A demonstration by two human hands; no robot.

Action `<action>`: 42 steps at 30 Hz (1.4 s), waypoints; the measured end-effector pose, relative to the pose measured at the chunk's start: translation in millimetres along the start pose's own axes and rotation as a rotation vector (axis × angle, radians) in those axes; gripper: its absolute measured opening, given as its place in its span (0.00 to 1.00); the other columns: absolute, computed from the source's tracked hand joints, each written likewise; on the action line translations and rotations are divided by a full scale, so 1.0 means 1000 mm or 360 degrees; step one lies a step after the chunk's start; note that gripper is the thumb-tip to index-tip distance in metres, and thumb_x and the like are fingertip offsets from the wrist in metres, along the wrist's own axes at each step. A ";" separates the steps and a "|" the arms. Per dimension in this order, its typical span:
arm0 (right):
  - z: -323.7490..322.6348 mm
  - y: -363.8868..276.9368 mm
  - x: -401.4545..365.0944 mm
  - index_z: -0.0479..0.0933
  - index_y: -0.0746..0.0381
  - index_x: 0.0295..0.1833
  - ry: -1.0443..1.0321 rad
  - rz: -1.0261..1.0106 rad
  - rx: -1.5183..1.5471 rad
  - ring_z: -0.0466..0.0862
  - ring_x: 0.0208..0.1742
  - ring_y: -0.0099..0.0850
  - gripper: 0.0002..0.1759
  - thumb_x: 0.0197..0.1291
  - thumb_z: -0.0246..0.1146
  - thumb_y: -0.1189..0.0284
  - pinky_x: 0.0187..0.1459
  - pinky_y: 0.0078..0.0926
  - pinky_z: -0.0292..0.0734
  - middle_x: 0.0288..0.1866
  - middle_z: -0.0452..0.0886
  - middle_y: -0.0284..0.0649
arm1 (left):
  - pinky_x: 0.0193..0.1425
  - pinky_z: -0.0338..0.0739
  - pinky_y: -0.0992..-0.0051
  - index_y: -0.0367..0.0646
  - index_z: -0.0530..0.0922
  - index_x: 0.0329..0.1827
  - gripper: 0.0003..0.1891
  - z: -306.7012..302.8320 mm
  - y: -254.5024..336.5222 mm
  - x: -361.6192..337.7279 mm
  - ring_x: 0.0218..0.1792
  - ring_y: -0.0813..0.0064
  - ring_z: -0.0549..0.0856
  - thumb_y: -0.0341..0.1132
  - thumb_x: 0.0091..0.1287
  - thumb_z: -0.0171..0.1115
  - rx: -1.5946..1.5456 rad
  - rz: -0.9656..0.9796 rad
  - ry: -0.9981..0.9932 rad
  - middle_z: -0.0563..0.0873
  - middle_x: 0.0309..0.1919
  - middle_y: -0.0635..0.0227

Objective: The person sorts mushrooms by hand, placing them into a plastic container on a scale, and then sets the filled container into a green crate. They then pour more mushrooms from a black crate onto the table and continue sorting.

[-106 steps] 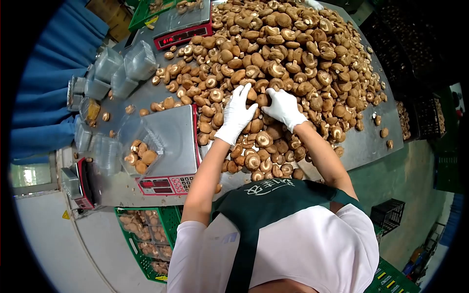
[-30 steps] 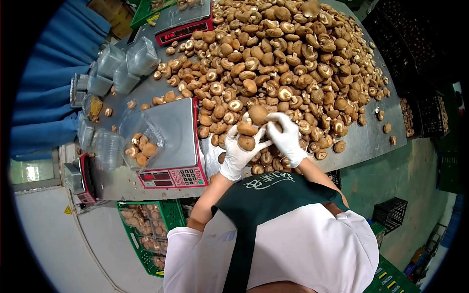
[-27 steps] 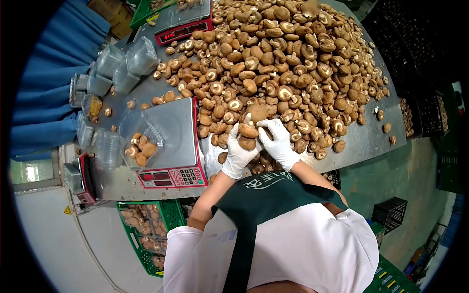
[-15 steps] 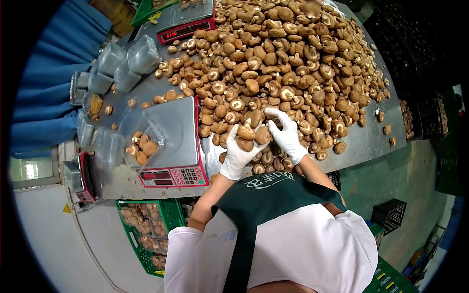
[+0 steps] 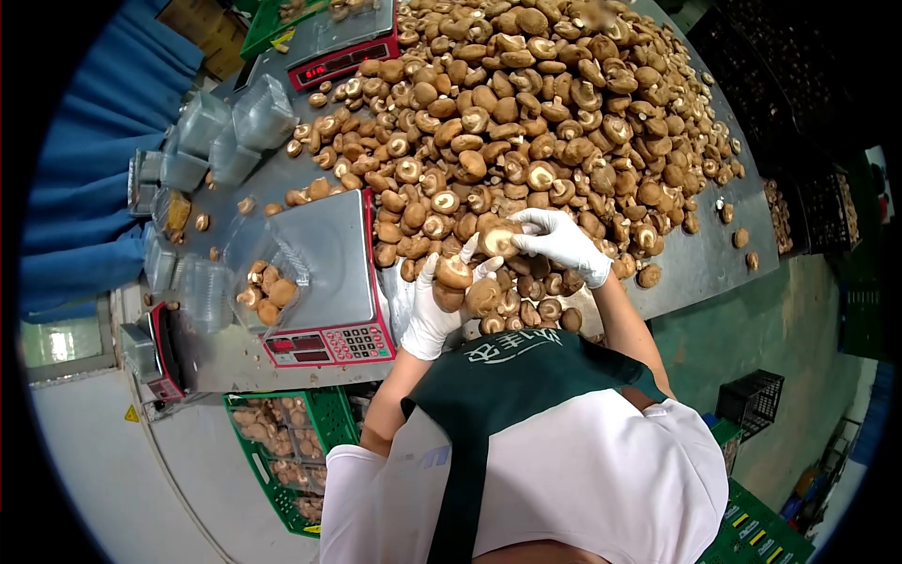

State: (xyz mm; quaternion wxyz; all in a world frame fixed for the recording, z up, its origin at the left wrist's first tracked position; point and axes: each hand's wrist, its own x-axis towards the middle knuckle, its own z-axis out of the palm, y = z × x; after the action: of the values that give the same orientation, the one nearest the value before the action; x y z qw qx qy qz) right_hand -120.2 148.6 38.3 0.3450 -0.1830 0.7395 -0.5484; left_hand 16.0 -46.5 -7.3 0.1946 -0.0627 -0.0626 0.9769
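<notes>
White gloves cover both of my hands at the near edge of a big heap of shiitake mushrooms (image 5: 526, 103). Several brown-capped mushrooms (image 5: 453, 273) rest in my left hand (image 5: 428, 315), whose fingers curl up around them. Just above, a single mushroom (image 5: 498, 239) with its pale underside showing is pinched between the thumb and fingers of my right hand (image 5: 568, 248). To the left, a clear plastic tray (image 5: 299, 282) with several mushrooms in it sits on the metal pan of a red scale (image 5: 329, 343).
Stacked empty clear trays (image 5: 235, 132) stand at the table's left side. A second red scale (image 5: 343, 62) is at the back, its display lit. Below the table edge, a green crate (image 5: 329, 414) holds packed mushrooms. A black crate (image 5: 752, 399) stands on the floor at right.
My right hand has moved slightly up and away from my left, and the mushroom in its fingers now shows its pale underside. My left hand has shifted a little left and down with its mushrooms.
</notes>
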 end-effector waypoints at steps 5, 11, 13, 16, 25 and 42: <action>0.006 -0.008 -0.012 0.79 0.62 0.53 0.0163 -0.0108 -0.0266 0.80 0.36 0.21 0.25 0.51 0.72 0.62 0.43 0.20 0.76 0.35 0.83 0.37 | 0.67 0.67 0.57 0.45 0.60 0.70 0.34 0.015 -0.011 -0.003 0.64 0.55 0.71 0.52 0.64 0.54 0.0480 0.0137 0.0428 0.69 0.63 0.49; 0.018 -0.021 -0.024 0.75 0.56 0.61 0.0020 -0.0206 -0.0374 0.78 0.41 0.22 0.35 0.43 0.77 0.64 0.47 0.23 0.76 0.45 0.83 0.35 | 0.62 0.74 0.58 0.38 0.70 0.60 0.25 0.009 -0.008 0.000 0.55 0.57 0.78 0.47 0.67 0.53 0.0318 0.0093 0.0495 0.78 0.53 0.54; 0.015 -0.020 -0.027 0.73 0.55 0.63 0.0009 -0.0227 -0.0365 0.78 0.42 0.22 0.38 0.43 0.77 0.64 0.47 0.23 0.76 0.48 0.82 0.36 | 0.60 0.76 0.59 0.38 0.70 0.59 0.25 0.010 -0.009 0.001 0.54 0.58 0.79 0.48 0.67 0.53 0.0331 0.0057 0.0536 0.79 0.52 0.55; 0.013 -0.021 -0.029 0.70 0.53 0.66 -0.0087 -0.0239 -0.0276 0.76 0.43 0.22 0.40 0.44 0.76 0.65 0.47 0.22 0.75 0.54 0.80 0.36 | 0.57 0.79 0.61 0.38 0.71 0.57 0.25 0.010 -0.011 0.002 0.51 0.60 0.81 0.49 0.67 0.53 0.0283 0.0041 0.0535 0.80 0.51 0.56; 0.016 -0.026 -0.031 0.70 0.53 0.66 -0.0158 -0.0286 -0.0306 0.71 0.37 0.20 0.38 0.47 0.74 0.70 0.44 0.20 0.74 0.56 0.79 0.34 | 0.53 0.81 0.62 0.39 0.72 0.55 0.25 -0.009 -0.008 0.001 0.50 0.63 0.82 0.52 0.67 0.53 0.0374 -0.0007 0.0489 0.80 0.48 0.57; 0.033 -0.022 -0.042 0.78 0.57 0.56 0.0370 -0.0761 -0.0548 0.82 0.47 0.39 0.25 0.48 0.71 0.70 0.51 0.30 0.77 0.47 0.82 0.44 | 0.60 0.75 0.59 0.40 0.68 0.61 0.33 0.002 -0.007 0.001 0.53 0.58 0.78 0.52 0.59 0.63 0.0387 0.0295 0.0175 0.77 0.53 0.57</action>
State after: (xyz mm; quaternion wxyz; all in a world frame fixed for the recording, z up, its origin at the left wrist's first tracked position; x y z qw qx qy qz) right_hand -70.3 145.8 66.5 0.0836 -0.3434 0.7919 -0.4979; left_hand 17.5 -39.9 -4.9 0.1130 -0.0976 0.0730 0.9861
